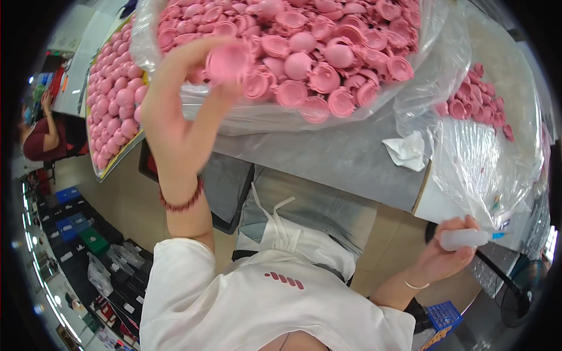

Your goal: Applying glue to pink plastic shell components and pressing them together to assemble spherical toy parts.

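My left hand (186,131) is raised over the near edge of a large heap of pink plastic cases (301,44). It pinches one open round pink case (227,62) between thumb and fingers, its hollow side showing; motion blurs it slightly. Off to the right, my right hand (442,257) is closed round a small white squeeze bottle (465,238) with a thin blue tip. The bottle lies sideways in the grip, tip pointing right, well apart from the pink case.
Clear plastic sheeting (193,102) lies under the heap on the grey table (328,155). A tray of closed pink balls (117,99) stands left. Rightward are a crumpled white tissue (405,151), a plastic bag with pink pieces (477,102), and a black fan (521,292).
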`<state>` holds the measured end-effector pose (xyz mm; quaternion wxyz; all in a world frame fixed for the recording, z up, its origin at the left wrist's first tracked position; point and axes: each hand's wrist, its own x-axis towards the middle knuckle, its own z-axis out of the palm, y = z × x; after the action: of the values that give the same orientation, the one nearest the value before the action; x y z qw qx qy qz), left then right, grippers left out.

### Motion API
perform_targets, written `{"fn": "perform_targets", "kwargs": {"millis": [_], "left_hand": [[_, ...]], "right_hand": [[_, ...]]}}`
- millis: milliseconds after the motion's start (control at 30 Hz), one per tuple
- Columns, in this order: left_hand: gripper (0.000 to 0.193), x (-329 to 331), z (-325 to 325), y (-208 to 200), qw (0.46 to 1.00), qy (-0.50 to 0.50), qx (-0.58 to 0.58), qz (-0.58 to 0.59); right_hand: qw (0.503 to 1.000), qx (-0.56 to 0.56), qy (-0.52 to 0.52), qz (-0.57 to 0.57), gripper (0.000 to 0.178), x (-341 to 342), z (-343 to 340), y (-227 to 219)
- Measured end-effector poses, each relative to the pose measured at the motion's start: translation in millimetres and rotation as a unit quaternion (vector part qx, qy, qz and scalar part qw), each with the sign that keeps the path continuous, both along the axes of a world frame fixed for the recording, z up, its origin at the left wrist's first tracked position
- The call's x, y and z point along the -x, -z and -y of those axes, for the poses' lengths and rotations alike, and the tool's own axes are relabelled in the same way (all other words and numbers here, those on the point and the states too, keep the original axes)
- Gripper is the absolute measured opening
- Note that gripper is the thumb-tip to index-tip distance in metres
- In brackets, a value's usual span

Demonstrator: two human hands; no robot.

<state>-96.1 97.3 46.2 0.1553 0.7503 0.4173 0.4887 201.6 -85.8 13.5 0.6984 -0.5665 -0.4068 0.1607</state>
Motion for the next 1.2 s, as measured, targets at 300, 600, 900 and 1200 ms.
{"fn": "perform_targets", "kwargs": {"millis": [300,600,900,1200], "left_hand": [[0.035,-83.1,79.2,23.8,0.971,0.221,0.078,0.046],[0.033,-82.7,84.8,35.5,0.765,0.445,0.385,0.262],[0.045,-90.5,86.4,33.3,0.655,0.401,0.537,0.348],[0.046,-85.9,92.0,38.4,0.672,0.415,0.473,0.39]], "right_hand": [[0.973,0.046,-0.176,-0.139,0.051,90.6,-36.1,-23.6],[0.934,0.028,-0.311,-0.174,0.044,63.0,-29.8,-15.7],[0.98,0.092,-0.165,-0.055,0.061,79.2,-38.4,-20.6],[0.976,-0.122,-0.12,-0.135,0.044,46.6,-34.1,-15.1]]}}
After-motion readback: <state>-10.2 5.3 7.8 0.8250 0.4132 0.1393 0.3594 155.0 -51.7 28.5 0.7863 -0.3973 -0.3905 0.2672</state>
